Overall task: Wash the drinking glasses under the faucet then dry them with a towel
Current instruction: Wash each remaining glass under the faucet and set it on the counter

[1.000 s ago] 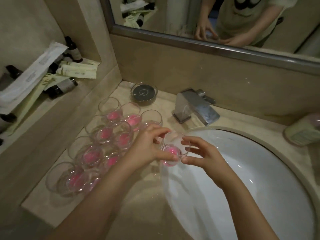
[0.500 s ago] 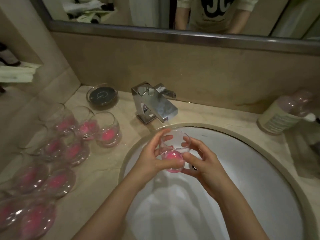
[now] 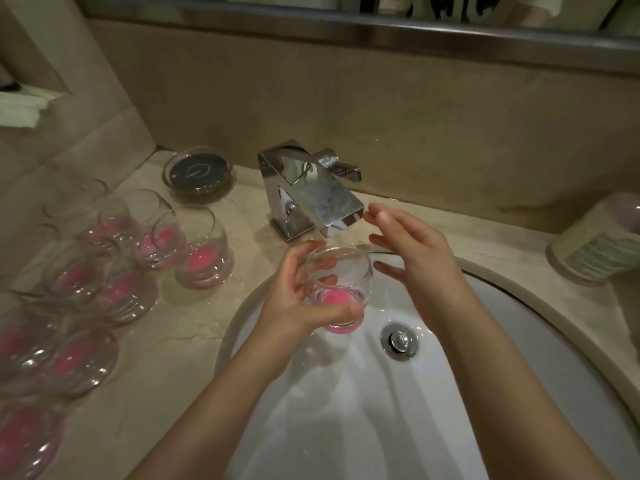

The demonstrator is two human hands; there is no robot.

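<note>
Head view: right hand, fingers now straight, has let go and risen beside the square chrome faucet. Left hand alone grasps the clear pink-bottomed drinking glass (above the white oval basin's near-left rim); open bowl to the right.

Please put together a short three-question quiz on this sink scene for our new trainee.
1. True or false: the right hand grips the glass over the sink.
2. Which hand holds that glass? A) left hand B) right hand C) both
3. Fill in: the other glasses stand on the counter to the ______ of the faucet.

Key:
1. False; its fingers are straight, near the faucet spout, off the glass.
2. A
3. left
</note>
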